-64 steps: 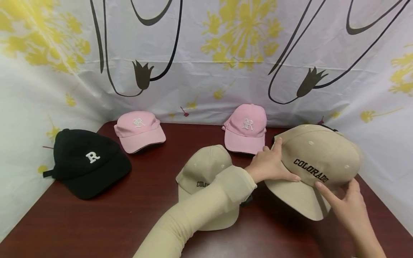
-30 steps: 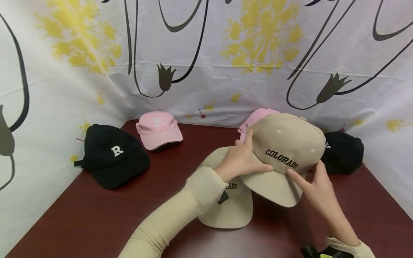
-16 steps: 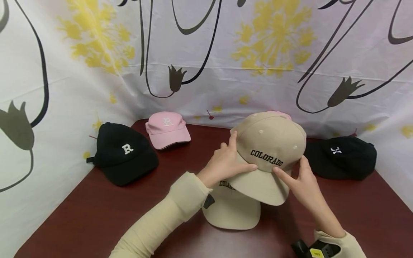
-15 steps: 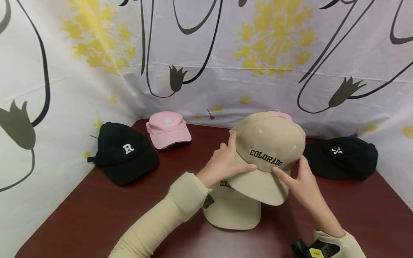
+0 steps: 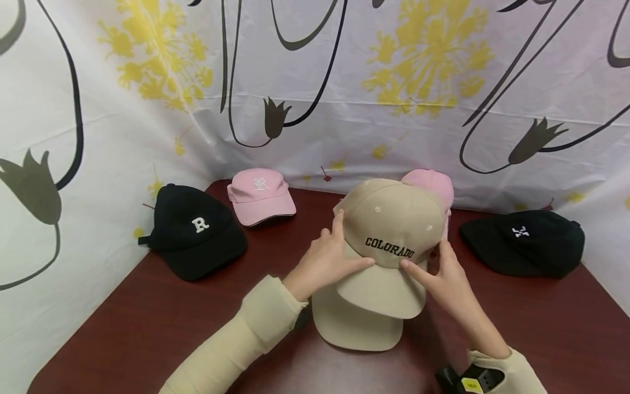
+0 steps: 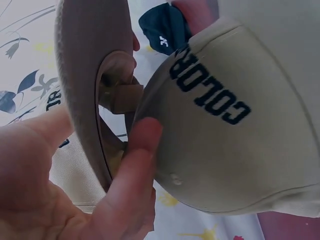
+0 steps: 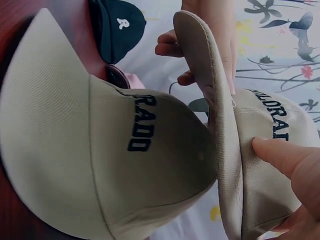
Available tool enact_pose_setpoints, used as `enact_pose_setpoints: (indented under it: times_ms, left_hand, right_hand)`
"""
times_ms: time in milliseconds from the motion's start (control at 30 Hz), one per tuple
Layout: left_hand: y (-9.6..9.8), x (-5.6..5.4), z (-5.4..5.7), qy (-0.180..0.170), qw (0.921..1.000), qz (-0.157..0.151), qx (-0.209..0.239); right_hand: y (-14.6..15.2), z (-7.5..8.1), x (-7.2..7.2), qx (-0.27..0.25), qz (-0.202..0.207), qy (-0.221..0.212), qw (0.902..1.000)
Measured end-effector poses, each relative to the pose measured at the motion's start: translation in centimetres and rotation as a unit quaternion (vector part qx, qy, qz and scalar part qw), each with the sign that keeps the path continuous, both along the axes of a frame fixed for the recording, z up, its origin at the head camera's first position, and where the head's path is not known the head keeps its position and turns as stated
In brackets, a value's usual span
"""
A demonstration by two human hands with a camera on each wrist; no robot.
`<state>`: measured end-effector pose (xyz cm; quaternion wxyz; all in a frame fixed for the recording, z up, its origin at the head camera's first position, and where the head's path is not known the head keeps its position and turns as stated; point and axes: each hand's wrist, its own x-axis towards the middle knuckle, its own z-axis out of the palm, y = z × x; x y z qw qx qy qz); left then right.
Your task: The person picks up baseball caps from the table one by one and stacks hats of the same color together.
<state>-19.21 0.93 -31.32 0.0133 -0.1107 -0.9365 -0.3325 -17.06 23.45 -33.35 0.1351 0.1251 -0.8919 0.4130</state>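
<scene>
Both hands hold a beige baseball cap lettered COLORADO between them, thumbs on its front just above the brim. My left hand grips its left side, and my right hand the right side. Directly beneath is a second beige cap, whose brim sticks out on the table while its crown is hidden in the head view. The left wrist view shows that lower cap's crown close to the held cap's opening and brim. In the right wrist view, the lower crown reaches the held cap's brim.
A black cap with a white R sits at the left of the dark red table. Behind it is a pink cap. Another pink cap is partly hidden behind the held one. A second black cap lies at right.
The held beige cap has moved left from in front of the right black cap, and now sits over the other beige cap, slightly lower. Both hands moved with it; the head view has shifted.
</scene>
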Motion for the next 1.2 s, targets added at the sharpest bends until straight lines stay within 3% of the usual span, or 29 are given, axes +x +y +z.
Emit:
enact_pose_setpoints:
  times_ms: [233, 633, 933, 1200]
  left_hand:
    - [-0.8, 0.8, -1.0, 0.006, 0.9996, 0.012, -0.024]
    - [-2.0, 1.1, -2.9, -0.009, 0.9995, 0.003, -0.031]
    - [-2.3, 1.2, -4.2, -0.003, 0.9948, 0.005, -0.102]
    - [-2.5, 1.3, -4.9, -0.018, 0.9906, 0.003, -0.136]
  right_hand:
    - [-0.7, -1.0, -0.1, -0.009, 0.030, 0.032, 0.9990]
    - [-1.8, -2.8, 0.0, -0.002, 0.027, -0.003, 0.9996]
    - [-2.3, -3.9, 0.0, -0.002, 0.046, -0.006, 0.9989]
    - [-2.5, -4.6, 0.2, 0.005, 0.065, -0.018, 0.9977]
